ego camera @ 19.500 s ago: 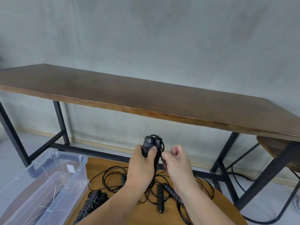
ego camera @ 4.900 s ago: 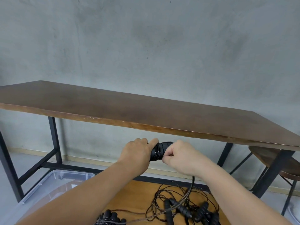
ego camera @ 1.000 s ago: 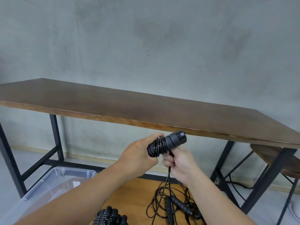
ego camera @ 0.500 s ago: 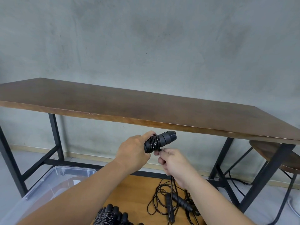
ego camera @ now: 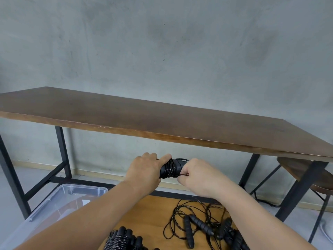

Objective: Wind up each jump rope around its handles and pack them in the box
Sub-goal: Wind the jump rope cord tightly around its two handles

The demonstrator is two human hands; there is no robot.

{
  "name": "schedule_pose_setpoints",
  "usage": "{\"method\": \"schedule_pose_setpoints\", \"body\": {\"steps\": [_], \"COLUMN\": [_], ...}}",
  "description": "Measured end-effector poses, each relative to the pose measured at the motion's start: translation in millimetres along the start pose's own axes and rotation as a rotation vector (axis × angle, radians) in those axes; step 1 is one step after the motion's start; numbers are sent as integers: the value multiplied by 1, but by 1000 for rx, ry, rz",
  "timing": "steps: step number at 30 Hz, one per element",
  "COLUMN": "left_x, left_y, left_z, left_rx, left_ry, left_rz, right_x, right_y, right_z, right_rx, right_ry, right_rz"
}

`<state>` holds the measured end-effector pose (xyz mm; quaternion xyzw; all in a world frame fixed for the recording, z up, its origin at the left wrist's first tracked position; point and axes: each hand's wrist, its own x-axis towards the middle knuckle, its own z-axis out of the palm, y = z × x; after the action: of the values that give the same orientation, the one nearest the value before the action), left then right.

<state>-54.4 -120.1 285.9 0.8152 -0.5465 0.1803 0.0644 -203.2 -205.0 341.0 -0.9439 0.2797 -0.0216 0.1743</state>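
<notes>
The left hand (ego camera: 146,170) grips the handles (ego camera: 169,168), held mid-air above the near low table (ego camera: 153,210); the right hand (ego camera: 196,175) pinches the thin, springy, probably slick cord (ego camera: 182,175); keep it taut.

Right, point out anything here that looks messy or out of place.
The loose ropes on the low round table lie in a tangle, cords looped over one another and handles crossing. The wound bundles sit on the table, not in the box. Nothing looks damaged.
</notes>
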Motion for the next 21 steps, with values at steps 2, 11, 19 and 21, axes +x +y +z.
{"method": "schedule_pose_setpoints", "body": {"steps": [2,11,19,21], "left_x": [-3,-10,-20,-24], "left_y": [-3,-8,-7,-8], "left_z": [-2,-13,-23,-28], "left_rx": [-23,-147,-359,-394], "left_ry": [2,-18,-56,-57], "left_rz": [29,176,266,277], "right_x": [-2,3,12,12], "right_y": [-3,-1,11,17], "right_z": [-13,-51,-66,-64], "right_rx": [-41,7,202,312], "right_ry": [-16,-122,-236,-253], "right_rz": [-19,-118,-225,-257]}}
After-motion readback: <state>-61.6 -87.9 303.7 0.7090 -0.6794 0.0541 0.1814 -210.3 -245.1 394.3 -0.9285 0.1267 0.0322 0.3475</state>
